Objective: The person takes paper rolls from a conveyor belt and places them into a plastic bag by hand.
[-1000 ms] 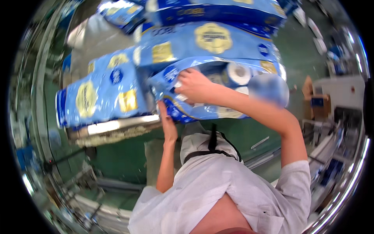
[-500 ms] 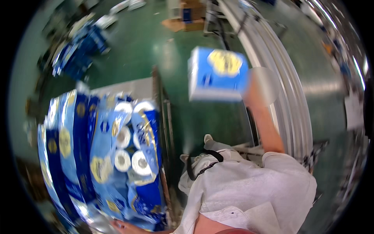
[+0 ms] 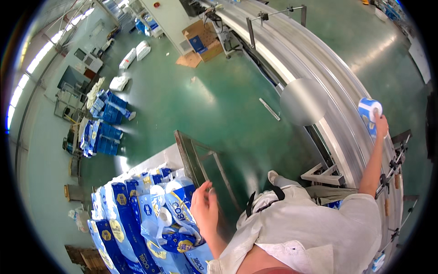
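A small blue-and-white pack [image 3: 366, 108] was over the far side of the curved metal conveyor [image 3: 319, 68], out to the person's right, with the round white end of a roll showing on it; whether it rested on the belt could not be told. The right hand [image 3: 382, 125] had its fingers closed on the near end of that pack, the bare arm stretched out from a pale short-sleeved shirt [image 3: 305, 223]. On the other side, the left hand [image 3: 204, 208] held nothing that could be seen, its fingers parted and slightly bent, just beside an open blue bag [image 3: 180, 205] with white rolls [image 3: 165, 217] showing through the opening; contact between the two could not be made out. The bag lay on a pale worktop [image 3: 159, 160] with a dark metal edge, next to a row of large blue packs [image 3: 116, 230] crowded together to its left. Between worktop and conveyor ran the green floor [image 3: 228, 100], where a narrow white strip [image 3: 270, 109] lay near the conveyor. Farther off were an open cardboard box [image 3: 200, 41], white bundles [image 3: 119, 82] and blue crates [image 3: 109, 109] near the left wall.
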Demonstrator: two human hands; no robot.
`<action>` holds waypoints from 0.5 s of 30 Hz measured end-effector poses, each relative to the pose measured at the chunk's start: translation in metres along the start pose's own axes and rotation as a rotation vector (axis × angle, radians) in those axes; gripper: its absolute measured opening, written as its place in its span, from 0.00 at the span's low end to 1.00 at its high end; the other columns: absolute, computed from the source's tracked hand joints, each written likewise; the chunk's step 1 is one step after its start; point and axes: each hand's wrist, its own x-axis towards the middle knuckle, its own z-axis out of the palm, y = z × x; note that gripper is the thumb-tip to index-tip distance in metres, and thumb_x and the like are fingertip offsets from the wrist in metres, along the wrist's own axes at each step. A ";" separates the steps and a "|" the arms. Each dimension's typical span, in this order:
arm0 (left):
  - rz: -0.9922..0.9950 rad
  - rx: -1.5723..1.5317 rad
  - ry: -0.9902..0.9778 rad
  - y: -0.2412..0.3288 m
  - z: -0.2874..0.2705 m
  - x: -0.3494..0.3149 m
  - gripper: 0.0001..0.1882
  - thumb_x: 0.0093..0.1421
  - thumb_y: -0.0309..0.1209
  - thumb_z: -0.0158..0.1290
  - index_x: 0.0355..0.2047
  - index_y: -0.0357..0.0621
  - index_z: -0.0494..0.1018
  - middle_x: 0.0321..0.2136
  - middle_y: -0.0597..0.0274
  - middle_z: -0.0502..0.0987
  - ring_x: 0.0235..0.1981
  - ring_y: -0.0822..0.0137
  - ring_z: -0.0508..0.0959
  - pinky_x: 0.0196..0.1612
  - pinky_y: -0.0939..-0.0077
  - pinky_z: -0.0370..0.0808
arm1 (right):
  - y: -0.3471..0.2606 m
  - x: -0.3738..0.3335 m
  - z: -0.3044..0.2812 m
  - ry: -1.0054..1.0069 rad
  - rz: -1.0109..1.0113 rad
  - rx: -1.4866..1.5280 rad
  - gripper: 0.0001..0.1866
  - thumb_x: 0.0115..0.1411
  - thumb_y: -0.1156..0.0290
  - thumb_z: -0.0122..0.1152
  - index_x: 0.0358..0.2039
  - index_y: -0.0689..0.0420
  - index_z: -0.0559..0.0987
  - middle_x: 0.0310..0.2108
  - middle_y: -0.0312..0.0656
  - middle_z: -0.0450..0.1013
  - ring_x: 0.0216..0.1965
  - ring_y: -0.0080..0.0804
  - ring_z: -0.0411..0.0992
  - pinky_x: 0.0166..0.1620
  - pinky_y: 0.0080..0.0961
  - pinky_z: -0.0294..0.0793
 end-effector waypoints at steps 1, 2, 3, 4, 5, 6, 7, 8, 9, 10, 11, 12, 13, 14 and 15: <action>0.042 0.065 -0.045 0.010 0.008 0.009 0.12 0.62 0.26 0.56 0.47 0.42 0.78 0.38 0.62 0.82 0.29 0.67 0.77 0.31 0.74 0.72 | 0.013 0.005 0.007 -0.038 0.056 0.053 0.39 0.52 0.32 0.58 0.56 0.47 0.79 0.50 0.52 0.79 0.53 0.55 0.76 0.54 0.46 0.74; 0.083 0.102 -0.086 0.014 0.013 0.019 0.12 0.63 0.28 0.57 0.47 0.42 0.78 0.38 0.63 0.82 0.28 0.66 0.77 0.31 0.73 0.73 | 0.045 0.035 0.018 -0.068 0.031 0.064 0.44 0.49 0.28 0.59 0.54 0.52 0.80 0.50 0.53 0.79 0.53 0.54 0.76 0.55 0.44 0.73; 0.120 0.123 -0.093 0.013 0.016 0.026 0.12 0.63 0.28 0.57 0.47 0.43 0.78 0.38 0.64 0.81 0.30 0.65 0.77 0.33 0.72 0.74 | 0.074 0.064 0.030 -0.098 -0.001 0.077 0.49 0.46 0.24 0.60 0.52 0.57 0.81 0.50 0.54 0.78 0.53 0.53 0.76 0.55 0.43 0.73; 0.122 0.085 -0.081 0.003 0.014 0.028 0.13 0.63 0.29 0.57 0.47 0.44 0.78 0.38 0.64 0.81 0.31 0.65 0.78 0.35 0.70 0.75 | 0.095 0.100 0.038 -0.157 0.007 0.068 0.51 0.45 0.24 0.62 0.51 0.60 0.81 0.50 0.55 0.78 0.53 0.52 0.76 0.55 0.43 0.73; 0.097 0.061 -0.058 -0.018 0.009 0.022 0.13 0.62 0.29 0.57 0.48 0.44 0.77 0.38 0.64 0.81 0.32 0.64 0.78 0.36 0.70 0.75 | 0.098 0.135 0.038 -0.209 -0.008 0.047 0.53 0.43 0.23 0.63 0.51 0.63 0.81 0.50 0.56 0.78 0.53 0.50 0.76 0.55 0.43 0.73; 0.047 0.032 -0.021 -0.047 0.005 0.011 0.13 0.62 0.29 0.57 0.48 0.44 0.77 0.38 0.64 0.81 0.32 0.64 0.78 0.36 0.69 0.75 | 0.087 0.165 0.045 0.009 -0.015 -0.107 0.54 0.40 0.25 0.68 0.50 0.66 0.81 0.50 0.57 0.78 0.53 0.47 0.77 0.54 0.42 0.74; 0.086 0.144 0.005 -0.015 0.001 0.014 0.13 0.62 0.25 0.56 0.47 0.43 0.77 0.38 0.64 0.82 0.31 0.67 0.78 0.30 0.75 0.73 | 0.096 0.121 0.089 -0.185 -0.046 -0.073 0.53 0.42 0.28 0.70 0.49 0.69 0.81 0.48 0.56 0.79 0.49 0.45 0.77 0.52 0.42 0.74; 0.013 0.111 0.049 -0.030 -0.005 0.004 0.12 0.62 0.26 0.57 0.47 0.43 0.78 0.38 0.64 0.81 0.32 0.65 0.78 0.33 0.74 0.74 | 0.084 0.131 0.083 -0.280 -0.075 0.202 0.48 0.47 0.34 0.70 0.50 0.70 0.80 0.46 0.53 0.79 0.45 0.45 0.77 0.52 0.42 0.74; -0.044 0.095 0.094 -0.056 -0.008 -0.010 0.13 0.62 0.27 0.57 0.47 0.43 0.77 0.40 0.63 0.81 0.35 0.63 0.78 0.37 0.71 0.74 | 0.053 0.155 0.063 -0.403 -0.191 0.262 0.44 0.51 0.37 0.69 0.50 0.70 0.80 0.43 0.51 0.79 0.42 0.43 0.75 0.50 0.43 0.74; -0.067 0.154 0.132 -0.058 -0.014 -0.022 0.13 0.62 0.27 0.57 0.48 0.43 0.77 0.42 0.62 0.81 0.39 0.61 0.78 0.41 0.68 0.75 | 0.021 0.140 0.071 -0.350 -0.253 0.107 0.42 0.56 0.38 0.64 0.50 0.69 0.80 0.46 0.54 0.79 0.45 0.48 0.77 0.51 0.43 0.74; -0.018 0.227 0.174 -0.043 -0.019 -0.018 0.14 0.62 0.27 0.57 0.49 0.42 0.76 0.45 0.60 0.80 0.44 0.59 0.78 0.47 0.66 0.73 | 0.022 0.103 0.085 -0.289 -0.256 -0.060 0.44 0.56 0.34 0.59 0.53 0.66 0.78 0.47 0.58 0.79 0.49 0.54 0.76 0.54 0.45 0.73; -0.004 0.266 0.221 -0.051 -0.025 -0.022 0.15 0.62 0.28 0.57 0.49 0.42 0.75 0.47 0.58 0.79 0.49 0.56 0.77 0.52 0.64 0.72 | -0.019 0.075 0.081 -0.204 -0.286 -0.265 0.46 0.56 0.31 0.55 0.56 0.63 0.76 0.47 0.61 0.78 0.52 0.59 0.75 0.57 0.47 0.73; -0.078 0.313 0.321 -0.061 -0.030 -0.031 0.16 0.62 0.28 0.57 0.50 0.41 0.75 0.49 0.55 0.78 0.52 0.54 0.75 0.55 0.63 0.70 | -0.054 0.037 0.099 -0.154 -0.432 -0.270 0.41 0.60 0.36 0.55 0.58 0.62 0.75 0.49 0.59 0.77 0.53 0.57 0.75 0.57 0.45 0.73; -0.183 0.330 0.441 -0.079 -0.038 -0.057 0.16 0.62 0.28 0.57 0.50 0.40 0.74 0.51 0.53 0.77 0.55 0.52 0.74 0.58 0.62 0.69 | -0.130 0.003 0.102 -0.068 -0.642 -0.301 0.36 0.64 0.42 0.55 0.60 0.60 0.74 0.52 0.56 0.77 0.53 0.55 0.75 0.56 0.43 0.74; -0.280 0.338 0.577 -0.111 -0.044 -0.083 0.18 0.61 0.30 0.58 0.50 0.39 0.74 0.50 0.48 0.77 0.52 0.46 0.74 0.55 0.58 0.70 | -0.187 -0.024 0.114 -0.144 -0.936 -0.044 0.29 0.66 0.49 0.54 0.59 0.59 0.75 0.53 0.54 0.76 0.53 0.52 0.75 0.56 0.41 0.74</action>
